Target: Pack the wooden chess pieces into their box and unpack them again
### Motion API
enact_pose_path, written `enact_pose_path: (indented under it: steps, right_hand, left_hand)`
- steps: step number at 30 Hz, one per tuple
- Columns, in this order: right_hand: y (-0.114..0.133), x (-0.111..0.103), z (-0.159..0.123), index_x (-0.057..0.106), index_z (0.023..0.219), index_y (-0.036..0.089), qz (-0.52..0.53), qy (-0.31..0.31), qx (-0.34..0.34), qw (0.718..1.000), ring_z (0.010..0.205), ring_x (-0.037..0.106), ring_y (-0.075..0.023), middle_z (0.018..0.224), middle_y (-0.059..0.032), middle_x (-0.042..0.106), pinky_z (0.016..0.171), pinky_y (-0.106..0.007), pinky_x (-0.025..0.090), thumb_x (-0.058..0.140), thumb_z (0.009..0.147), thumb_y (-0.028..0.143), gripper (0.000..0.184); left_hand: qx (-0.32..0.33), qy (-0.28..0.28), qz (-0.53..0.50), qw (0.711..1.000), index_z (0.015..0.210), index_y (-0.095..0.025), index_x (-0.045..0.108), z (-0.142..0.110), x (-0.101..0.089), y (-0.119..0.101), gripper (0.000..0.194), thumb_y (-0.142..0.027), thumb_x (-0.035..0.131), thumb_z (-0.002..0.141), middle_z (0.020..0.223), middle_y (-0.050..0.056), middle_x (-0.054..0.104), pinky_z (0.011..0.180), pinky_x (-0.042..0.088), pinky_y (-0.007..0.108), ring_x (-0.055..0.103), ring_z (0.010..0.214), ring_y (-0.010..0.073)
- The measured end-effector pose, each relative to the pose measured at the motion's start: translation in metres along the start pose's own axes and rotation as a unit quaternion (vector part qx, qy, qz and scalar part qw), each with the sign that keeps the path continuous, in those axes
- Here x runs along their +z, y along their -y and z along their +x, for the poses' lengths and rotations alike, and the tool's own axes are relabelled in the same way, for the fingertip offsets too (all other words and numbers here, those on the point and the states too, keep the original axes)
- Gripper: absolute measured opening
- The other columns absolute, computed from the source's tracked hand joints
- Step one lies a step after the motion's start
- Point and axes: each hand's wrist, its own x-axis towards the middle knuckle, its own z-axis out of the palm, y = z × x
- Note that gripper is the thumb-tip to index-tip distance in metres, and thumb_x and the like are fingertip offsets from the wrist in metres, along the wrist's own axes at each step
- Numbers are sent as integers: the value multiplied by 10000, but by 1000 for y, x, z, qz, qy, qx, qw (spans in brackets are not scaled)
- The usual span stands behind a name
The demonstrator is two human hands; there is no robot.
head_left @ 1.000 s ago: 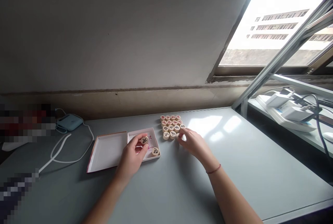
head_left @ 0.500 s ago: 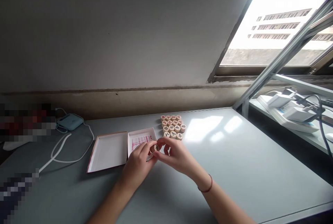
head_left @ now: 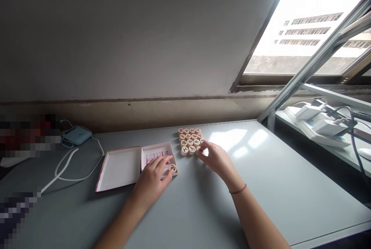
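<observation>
Beside the lined-up round wooden Chinese chess pieces (head_left: pixel 191 149), my right hand (head_left: pixel 218 160) has its thumb and fingertips on the piece (head_left: pixel 199 149) at the near right corner. The pieces stand in short rows, red characters at the back and black ones in front. My left hand (head_left: pixel 152 175) reaches over the shallow white box (head_left: pixel 155 146), fingers and thumb apart. Just by its thumb, one black-marked piece (head_left: pixel 172 168) lies in the box's near right corner. A paper with pink lines (head_left: pixel 156 155) lies in the box, partly covered by my fingers.
The box's open lid half (head_left: pixel 120 168) lies to the left. Farther left are a light blue device (head_left: pixel 77 136) and a looping white cable (head_left: pixel 68 162). At right, a metal rack (head_left: pixel 304 71) holds chargers and a power strip (head_left: pixel 317 133).
My right hand has left the piece both hands were on and moved right to the row of pieces. That piece now lies in the box corner by my left hand, whose fingers have spread.
</observation>
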Motion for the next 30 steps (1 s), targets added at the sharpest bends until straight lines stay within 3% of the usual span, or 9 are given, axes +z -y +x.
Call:
enact_pose_path:
  steps: [6, 14, 17, 23, 30]
  right_hand:
    - [3, 1, 1, 524, 872, 231, -24, 26, 19, 999, 712, 590, -169, 832, -14, 655, 580, -239, 355, 520, 751, 181, 131]
    - [6, -3, 1, 509, 826, 225, -33, 19, 28, 999, 652, 555, -148, 810, -10, 626, 559, -232, 348, 537, 779, 201, 59]
    - [13, -7, -3, 517, 871, 229, -2, 16, -21, 1000, 635, 541, -136, 872, -19, 616, 562, -235, 368, 524, 792, 213, 80]
    - [45, 7, -20, 512, 1101, 250, 128, 176, -178, 960, 635, 544, -116, 848, 11, 633, 577, -212, 386, 561, 743, 127, 381]
    - [61, 18, -25, 553, 932, 202, 111, 172, -173, 963, 670, 564, -133, 819, -11, 637, 569, -211, 364, 577, 751, 129, 197]
  left_hand:
    - [0, 3, 14, 1000, 1138, -230, 571, 0, -2, -1, 263, -215, 509, 882, 1054, 45, 677, 843, 520, 350, 639, 973, 214]
    - [0, -6, 45, 999, 1110, -227, 590, 0, 0, 2, 250, -222, 521, 870, 1034, 48, 681, 827, 493, 355, 629, 945, 220]
    - [-6, -8, 79, 997, 1086, -230, 616, 0, 1, 2, 260, -307, 585, 840, 1010, 57, 684, 829, 469, 381, 611, 935, 244]
    - [-19, 45, 115, 992, 936, -233, 661, 3, 2, -4, 147, -301, 564, 849, 946, 49, 683, 812, 420, 378, 576, 915, 245]
    - [-38, 63, 86, 994, 924, -221, 608, 3, 3, -8, 127, -231, 552, 810, 870, 33, 678, 828, 396, 388, 590, 894, 243]
